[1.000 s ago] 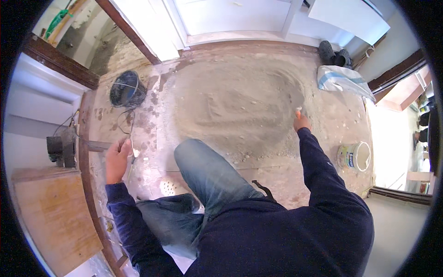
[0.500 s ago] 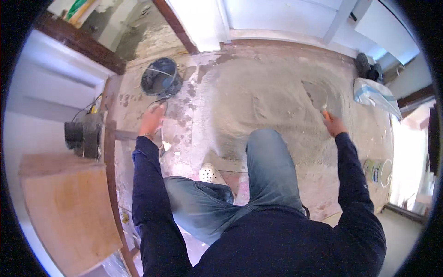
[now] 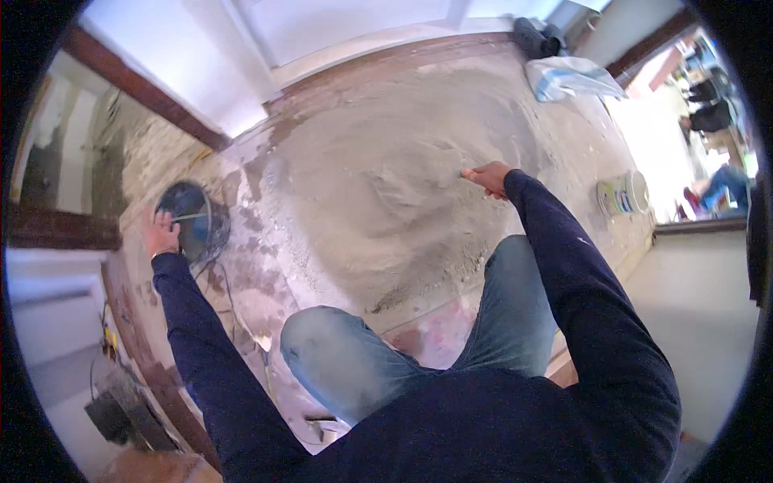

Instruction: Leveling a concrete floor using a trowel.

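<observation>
At the left, my left hand [image 3: 163,235] is closed over the near-left rim of a black bucket [image 3: 216,229]; its fingers lap over the edge. A thin handle crosses the bucket's mouth, and the contents are too dark to make out. My right hand [image 3: 493,179] grips a trowel by its orange handle [image 3: 467,173], low over the grey-brown mortar [image 3: 362,209] spread across the floor. The trowel's blade does not show clearly against the mortar. Ridges and swirls mark the mortar's surface near the hand.
A white and blue sack [image 3: 572,79] lies at the far right, beside dark cylindrical objects [image 3: 538,39]. A light tub [image 3: 624,196] lies by the right doorway, where other people show beyond. A cable [image 3: 229,298] runs near the bucket. A white door [image 3: 346,28] bounds the far side.
My left hand has moved left from the cable onto the bucket's rim. My right hand with the trowel has come inward over the mortar. The view has turned and my knees have shifted.
</observation>
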A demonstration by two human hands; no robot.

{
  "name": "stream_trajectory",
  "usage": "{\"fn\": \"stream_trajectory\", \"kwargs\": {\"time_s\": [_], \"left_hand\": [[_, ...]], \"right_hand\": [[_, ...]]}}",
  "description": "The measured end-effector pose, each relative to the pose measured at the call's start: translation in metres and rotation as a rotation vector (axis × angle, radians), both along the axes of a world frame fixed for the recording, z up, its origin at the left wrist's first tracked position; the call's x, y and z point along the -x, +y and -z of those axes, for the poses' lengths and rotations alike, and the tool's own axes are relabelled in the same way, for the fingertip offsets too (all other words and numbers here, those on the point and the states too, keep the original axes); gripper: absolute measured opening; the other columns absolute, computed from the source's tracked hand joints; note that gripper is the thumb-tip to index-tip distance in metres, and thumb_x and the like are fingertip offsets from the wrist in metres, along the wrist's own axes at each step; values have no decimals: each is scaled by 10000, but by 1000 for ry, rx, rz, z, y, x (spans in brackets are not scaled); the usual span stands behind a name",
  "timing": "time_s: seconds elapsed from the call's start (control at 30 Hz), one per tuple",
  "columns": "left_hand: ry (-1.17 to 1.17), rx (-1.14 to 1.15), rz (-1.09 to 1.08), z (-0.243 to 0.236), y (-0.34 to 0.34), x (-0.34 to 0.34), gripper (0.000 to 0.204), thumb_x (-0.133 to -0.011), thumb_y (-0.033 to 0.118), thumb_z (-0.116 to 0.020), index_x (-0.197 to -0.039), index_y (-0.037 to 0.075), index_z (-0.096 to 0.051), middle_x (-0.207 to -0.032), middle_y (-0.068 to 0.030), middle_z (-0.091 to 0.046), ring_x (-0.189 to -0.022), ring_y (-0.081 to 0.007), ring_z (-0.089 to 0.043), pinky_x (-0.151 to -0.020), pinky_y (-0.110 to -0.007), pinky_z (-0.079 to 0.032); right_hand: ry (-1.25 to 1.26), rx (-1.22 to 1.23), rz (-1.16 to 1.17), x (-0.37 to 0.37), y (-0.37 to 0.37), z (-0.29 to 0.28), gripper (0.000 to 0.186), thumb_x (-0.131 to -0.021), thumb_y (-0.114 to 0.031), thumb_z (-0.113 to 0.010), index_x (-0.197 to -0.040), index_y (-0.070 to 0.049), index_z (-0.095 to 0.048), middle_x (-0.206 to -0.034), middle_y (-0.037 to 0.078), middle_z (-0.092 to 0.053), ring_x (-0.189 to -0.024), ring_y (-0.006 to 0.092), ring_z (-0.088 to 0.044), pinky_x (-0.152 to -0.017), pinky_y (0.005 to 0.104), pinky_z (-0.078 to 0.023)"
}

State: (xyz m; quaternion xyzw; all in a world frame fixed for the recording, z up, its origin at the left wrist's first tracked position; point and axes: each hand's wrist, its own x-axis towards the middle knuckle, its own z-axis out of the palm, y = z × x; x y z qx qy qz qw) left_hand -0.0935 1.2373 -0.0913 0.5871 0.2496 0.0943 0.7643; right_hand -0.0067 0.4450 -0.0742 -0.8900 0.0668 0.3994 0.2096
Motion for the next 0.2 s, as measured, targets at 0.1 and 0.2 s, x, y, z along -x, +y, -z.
{"fn": "stream_trajectory", "kwargs": {"time_s": [0.1,0.2], "left_hand": [[-154,297,-235,-21,-55,-54,614,-912,489,-505,-1430,201,-345,-1464,-193,-311,-1322,-301,-360,-1018,-508,-348],[-103,333,-361,-18,-11,-67,619,-908,477,-522,-1433,210,-328,-1508,-181,-266,-1360,-294,-331,-1047,-526,-332]], "right_hand": [[9,48,95,10,-18,2,646,-864,-676,-475,-1319,-225,-559,-699,84,-611,-445,167,-522,-428,306,-466],[-16,21,18,-3,-12,21,679,-870,-671,-468,-1307,-161,-569,-759,99,-643,-468,181,-557,-441,316,-492]]}}
